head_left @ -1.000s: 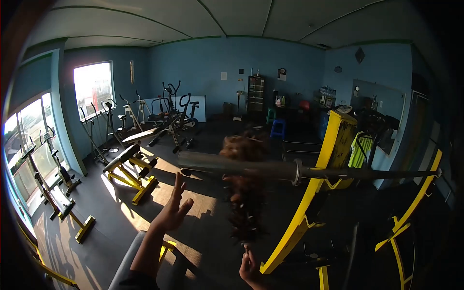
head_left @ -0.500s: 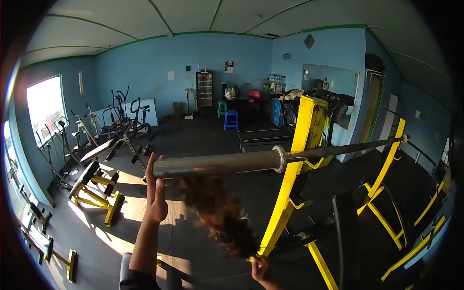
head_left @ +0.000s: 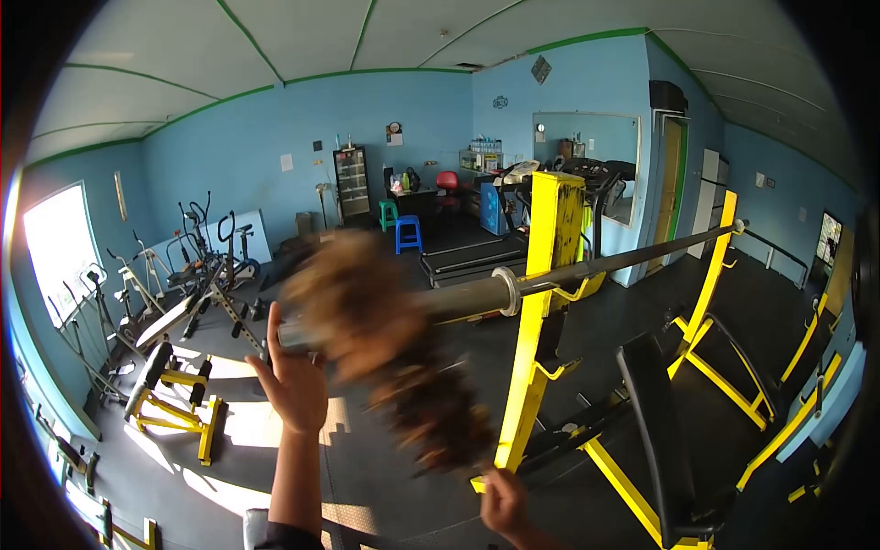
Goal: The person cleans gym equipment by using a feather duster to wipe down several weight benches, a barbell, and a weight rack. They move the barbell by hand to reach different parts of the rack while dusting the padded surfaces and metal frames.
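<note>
My right hand (head_left: 505,502) is closed around the handle end of a brown feather duster (head_left: 426,412). The duster's feathers slant up to the left, blurred by motion at the top, and cover part of a barbell's thick grey sleeve (head_left: 463,301). At the sleeve's left end, my left hand (head_left: 295,380) is raised with fingers stretched out and thumb apart, its palm against or very near the end. The barbell's thin shaft (head_left: 632,255) runs right from the collar (head_left: 505,291), resting on the hooks of a yellow rack upright (head_left: 534,367).
A black padded bench (head_left: 655,426) stands beneath the bar, with a second yellow upright (head_left: 706,293) farther right. Yellow-framed equipment (head_left: 174,403) stands at left, exercise bikes (head_left: 234,252) behind it. A treadmill (head_left: 472,258) and a blue stool (head_left: 408,235) are at the back.
The duster's feathers have swung up from below the sleeve to in front of it. My left hand has turned, its thumb now spread. The view has shifted right.
</note>
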Demonstrator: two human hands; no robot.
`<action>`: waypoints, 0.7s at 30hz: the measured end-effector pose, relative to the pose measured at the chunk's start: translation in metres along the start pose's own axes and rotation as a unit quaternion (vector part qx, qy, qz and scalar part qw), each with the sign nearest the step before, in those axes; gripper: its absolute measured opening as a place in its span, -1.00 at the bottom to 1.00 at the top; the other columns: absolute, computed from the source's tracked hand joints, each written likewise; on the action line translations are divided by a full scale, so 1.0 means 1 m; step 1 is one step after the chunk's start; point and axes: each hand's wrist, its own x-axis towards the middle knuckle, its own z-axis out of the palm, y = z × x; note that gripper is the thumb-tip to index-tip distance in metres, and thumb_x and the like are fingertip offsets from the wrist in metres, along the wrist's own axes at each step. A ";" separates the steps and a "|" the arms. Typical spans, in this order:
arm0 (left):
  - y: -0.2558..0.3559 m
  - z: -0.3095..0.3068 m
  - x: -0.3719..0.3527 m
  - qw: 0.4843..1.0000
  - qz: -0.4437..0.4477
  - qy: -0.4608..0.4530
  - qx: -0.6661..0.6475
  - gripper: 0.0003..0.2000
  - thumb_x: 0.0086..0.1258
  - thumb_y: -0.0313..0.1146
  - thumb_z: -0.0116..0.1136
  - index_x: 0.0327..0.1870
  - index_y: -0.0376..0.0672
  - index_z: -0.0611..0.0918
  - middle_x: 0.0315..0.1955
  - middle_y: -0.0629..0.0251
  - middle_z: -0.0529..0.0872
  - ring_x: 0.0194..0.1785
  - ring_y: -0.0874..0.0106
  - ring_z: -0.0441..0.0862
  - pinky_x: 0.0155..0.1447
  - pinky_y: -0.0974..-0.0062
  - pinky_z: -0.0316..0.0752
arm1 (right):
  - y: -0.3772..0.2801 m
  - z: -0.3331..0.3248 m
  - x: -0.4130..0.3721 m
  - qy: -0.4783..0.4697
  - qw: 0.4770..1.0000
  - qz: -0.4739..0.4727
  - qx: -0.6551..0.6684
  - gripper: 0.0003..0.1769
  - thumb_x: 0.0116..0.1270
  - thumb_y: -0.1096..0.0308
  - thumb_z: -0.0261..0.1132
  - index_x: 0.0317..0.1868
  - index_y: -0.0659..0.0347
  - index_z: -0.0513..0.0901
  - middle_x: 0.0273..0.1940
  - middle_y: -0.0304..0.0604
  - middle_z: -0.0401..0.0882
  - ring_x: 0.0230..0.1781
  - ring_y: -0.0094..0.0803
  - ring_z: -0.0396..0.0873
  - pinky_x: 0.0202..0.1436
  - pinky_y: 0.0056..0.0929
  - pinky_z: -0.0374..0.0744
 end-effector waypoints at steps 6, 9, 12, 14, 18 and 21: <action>-0.008 -0.002 0.001 0.941 0.063 0.046 0.329 -0.45 0.61 -0.22 -0.01 0.55 0.04 0.14 0.18 0.33 0.43 0.07 0.49 0.46 0.22 0.46 0.31 | -0.004 -0.010 -0.015 0.022 0.997 0.072 0.008 -0.75 0.53 0.38 0.07 -0.02 0.42 0.56 -0.29 0.02 0.59 -0.31 -0.26 0.60 -0.24 -0.36 0.53; -0.011 -0.006 0.002 0.947 0.066 0.050 0.310 -0.50 0.58 -0.36 0.04 0.48 -0.06 0.21 0.11 0.34 0.43 -0.05 0.56 0.43 0.15 0.54 0.34 | 0.028 -0.003 -0.045 0.030 0.995 0.089 -0.022 -0.79 0.49 0.38 0.13 -0.09 0.37 0.61 -0.30 0.12 0.60 -0.32 0.01 0.59 -0.27 -0.21 0.51; -0.013 -0.001 0.004 0.922 0.151 0.062 0.350 -0.58 0.53 -0.41 0.10 0.37 -0.10 0.35 0.10 0.26 0.45 0.02 0.53 0.43 0.14 0.52 0.35 | 0.062 -0.007 -0.078 0.102 0.986 0.131 -0.033 -0.80 0.50 0.35 0.09 -0.15 0.32 0.57 -0.46 -0.01 0.49 -0.50 -0.13 0.49 -0.44 -0.28 0.40; -0.003 0.001 0.004 0.632 0.335 0.027 0.698 -0.69 0.43 -0.47 0.19 0.17 -0.14 0.54 0.17 0.13 0.47 0.17 0.38 0.44 0.24 0.41 0.32 | 0.073 -0.019 -0.085 0.152 0.975 0.159 0.030 -0.75 0.56 0.34 0.00 -0.05 0.35 0.53 -0.42 -0.25 0.42 -0.45 -0.54 0.33 -0.39 -0.52 0.34; 0.006 0.055 -0.006 0.485 0.249 -0.043 0.837 -0.72 0.23 -0.33 0.37 -0.02 0.01 0.69 0.31 0.21 0.45 0.42 0.16 0.34 0.49 0.10 -0.03 | 0.058 -0.052 -0.052 0.147 0.974 0.170 0.010 -0.68 0.54 0.33 0.08 0.08 0.43 0.57 -0.34 0.05 0.62 -0.37 -0.27 0.61 -0.32 -0.33 0.52; -0.014 0.078 -0.004 0.474 0.232 -0.115 0.841 -0.55 0.18 -0.20 0.42 0.13 0.10 0.63 0.30 0.26 0.46 0.42 0.21 0.35 0.53 0.07 -0.09 | 0.037 -0.076 -0.006 0.111 0.967 0.227 0.030 -0.62 0.54 0.36 0.09 0.21 0.46 0.52 -0.20 0.14 0.68 -0.23 -0.19 0.69 -0.17 -0.33 0.59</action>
